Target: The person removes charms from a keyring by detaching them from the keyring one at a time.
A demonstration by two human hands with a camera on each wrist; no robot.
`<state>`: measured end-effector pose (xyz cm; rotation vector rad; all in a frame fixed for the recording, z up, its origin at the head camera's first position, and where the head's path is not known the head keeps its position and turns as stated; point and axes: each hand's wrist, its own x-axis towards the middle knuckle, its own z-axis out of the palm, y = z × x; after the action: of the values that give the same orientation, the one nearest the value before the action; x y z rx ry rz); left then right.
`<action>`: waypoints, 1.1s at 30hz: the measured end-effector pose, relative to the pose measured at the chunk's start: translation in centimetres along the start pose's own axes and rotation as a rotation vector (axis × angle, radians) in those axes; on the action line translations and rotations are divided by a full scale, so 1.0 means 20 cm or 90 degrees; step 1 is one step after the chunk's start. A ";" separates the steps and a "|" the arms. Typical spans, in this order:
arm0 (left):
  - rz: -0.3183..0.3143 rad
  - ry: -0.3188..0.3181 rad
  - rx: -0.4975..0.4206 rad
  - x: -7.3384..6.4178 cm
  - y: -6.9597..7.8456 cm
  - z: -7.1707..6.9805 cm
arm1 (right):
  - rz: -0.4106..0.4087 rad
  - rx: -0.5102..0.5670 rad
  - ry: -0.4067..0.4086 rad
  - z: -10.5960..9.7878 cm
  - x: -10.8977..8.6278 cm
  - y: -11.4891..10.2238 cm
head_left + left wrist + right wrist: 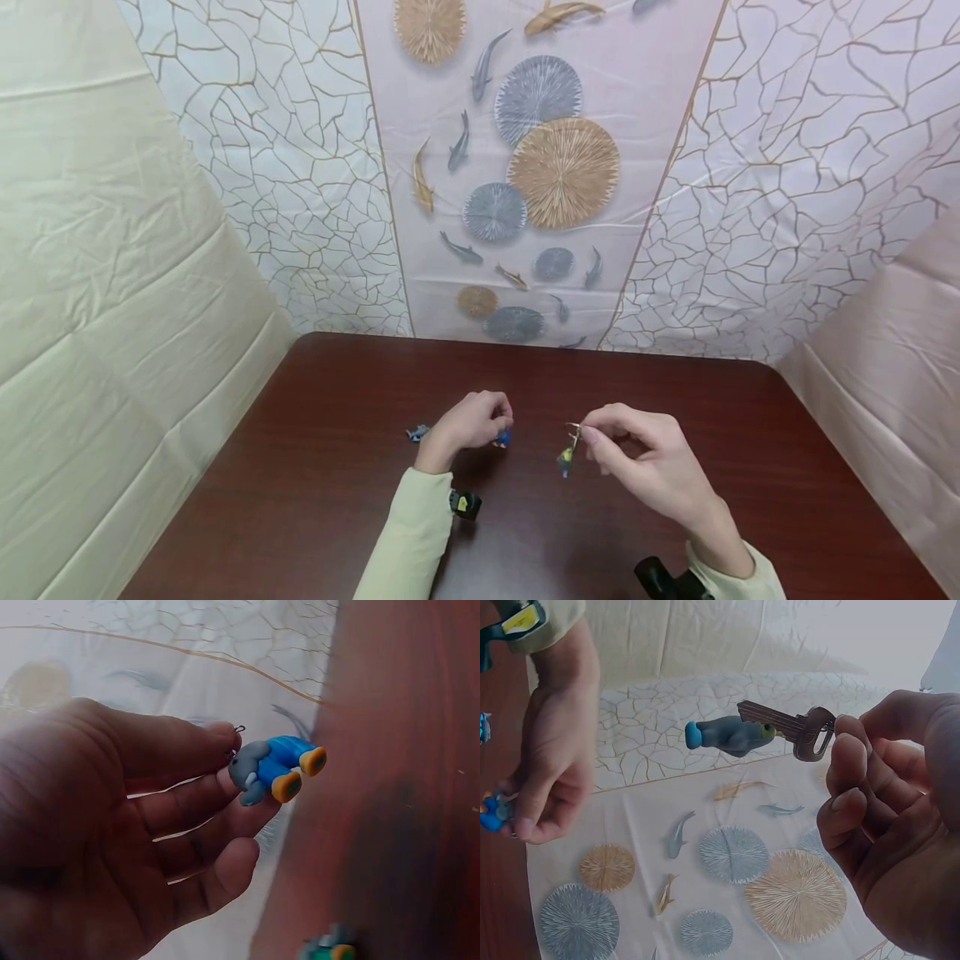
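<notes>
My left hand [468, 421] pinches a small elephant charm [281, 765] by the thin metal loop at its head, between thumb and forefinger. The charm has a grey head, a blue body and orange feet, and hangs above the table. To the right, my right hand [648, 458] pinches a key ring [572, 425] between thumb and fingertips. From it hang a metal key [802, 731] and a grey figure charm [727, 735] with a yellow-green part and a blue end. The two hands are apart, and much of the ring is hidden by the right fingers.
A small grey-blue figure [417, 432] lies on the dark wooden table [337, 517], left of my left wrist. Patterned cloth [495, 275] hangs behind the table's back edge. Pale cloth walls [150, 333] flank both sides. Each wrist wears a dark camera strap.
</notes>
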<state>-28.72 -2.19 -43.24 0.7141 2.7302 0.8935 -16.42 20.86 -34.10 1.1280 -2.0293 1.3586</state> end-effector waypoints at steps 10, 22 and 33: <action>-0.038 0.005 0.019 0.04 -0.08 0.08 | 0.001 -0.008 -0.006 0.01 0.00 0.00; -0.066 0.013 -0.009 0.05 -0.13 0.10 | 0.001 -0.015 -0.009 0.02 0.01 0.01; -0.047 0.046 -0.035 0.02 -0.11 0.03 | 0.003 -0.010 -0.010 0.02 0.01 0.01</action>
<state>-29.68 -3.25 -45.10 0.5788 2.7630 0.9915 -16.58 20.49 -34.27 1.1318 -2.0518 1.3373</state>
